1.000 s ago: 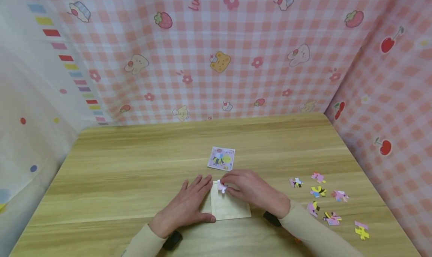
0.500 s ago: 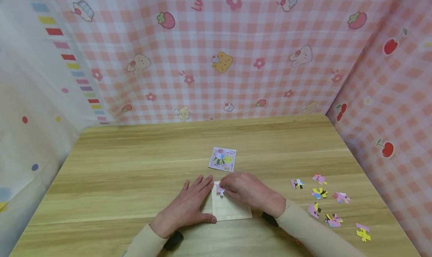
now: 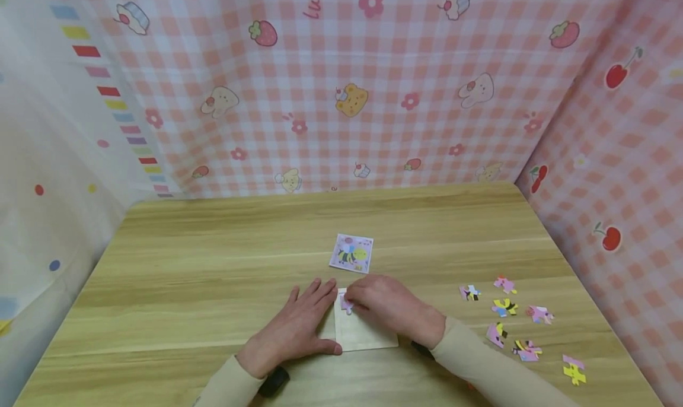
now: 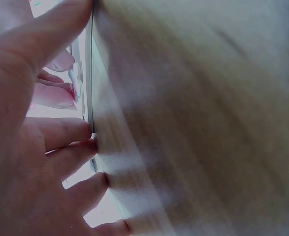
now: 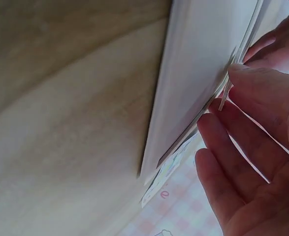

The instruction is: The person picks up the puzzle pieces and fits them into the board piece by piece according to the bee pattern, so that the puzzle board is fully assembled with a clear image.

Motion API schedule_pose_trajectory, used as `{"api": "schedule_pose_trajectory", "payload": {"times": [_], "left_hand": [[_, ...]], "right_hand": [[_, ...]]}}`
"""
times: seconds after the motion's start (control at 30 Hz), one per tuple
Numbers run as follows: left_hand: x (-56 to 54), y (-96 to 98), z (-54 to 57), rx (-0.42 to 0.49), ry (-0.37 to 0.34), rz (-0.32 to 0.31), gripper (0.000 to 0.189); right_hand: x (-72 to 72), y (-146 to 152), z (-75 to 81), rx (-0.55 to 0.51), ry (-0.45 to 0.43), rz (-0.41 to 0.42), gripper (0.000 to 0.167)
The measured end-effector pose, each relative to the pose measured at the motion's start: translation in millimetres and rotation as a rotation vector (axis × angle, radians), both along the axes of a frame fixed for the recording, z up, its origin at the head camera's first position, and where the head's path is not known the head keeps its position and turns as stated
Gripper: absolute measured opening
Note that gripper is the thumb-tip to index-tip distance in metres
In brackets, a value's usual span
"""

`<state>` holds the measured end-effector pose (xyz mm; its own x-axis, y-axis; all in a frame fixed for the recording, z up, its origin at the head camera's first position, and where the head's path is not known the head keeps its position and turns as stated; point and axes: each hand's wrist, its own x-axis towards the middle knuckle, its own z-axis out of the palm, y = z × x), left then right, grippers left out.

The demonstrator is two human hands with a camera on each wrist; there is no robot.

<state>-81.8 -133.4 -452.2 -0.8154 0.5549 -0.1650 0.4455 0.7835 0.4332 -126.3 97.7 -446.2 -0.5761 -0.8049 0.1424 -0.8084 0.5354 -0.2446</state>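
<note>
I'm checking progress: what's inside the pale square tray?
At the far left corner of the tray, the right hand holds one pink puzzle piece; the tray's near part shows bare pale surface. That hand covers some of the piece, and what lies directly beneath it is hidden.

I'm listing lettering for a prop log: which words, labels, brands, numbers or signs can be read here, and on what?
"luc", running upward on the pink checked cloth; cut off at the head view's top.
"e", low on the same cloth.
Small mark on the left sleeve: too small to read.
</note>
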Motion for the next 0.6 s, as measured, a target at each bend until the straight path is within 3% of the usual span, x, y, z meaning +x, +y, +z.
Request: {"api": "schedule_pose_trajectory", "payload": {"times": [0.3,0.6], "left_hand": [[-0.1,0.7,-0.3,-0.011,-0.011,0.006,0.106],[0.1,1.0,0.8,-0.013,-0.007,0.005,0.105]], "right_hand": [[2.9,-2.2,1.0,0.028,0.052,0.019,0.013],[3.8,-3.0,0.2,0.016,0.036,0.025,0.014]]}}
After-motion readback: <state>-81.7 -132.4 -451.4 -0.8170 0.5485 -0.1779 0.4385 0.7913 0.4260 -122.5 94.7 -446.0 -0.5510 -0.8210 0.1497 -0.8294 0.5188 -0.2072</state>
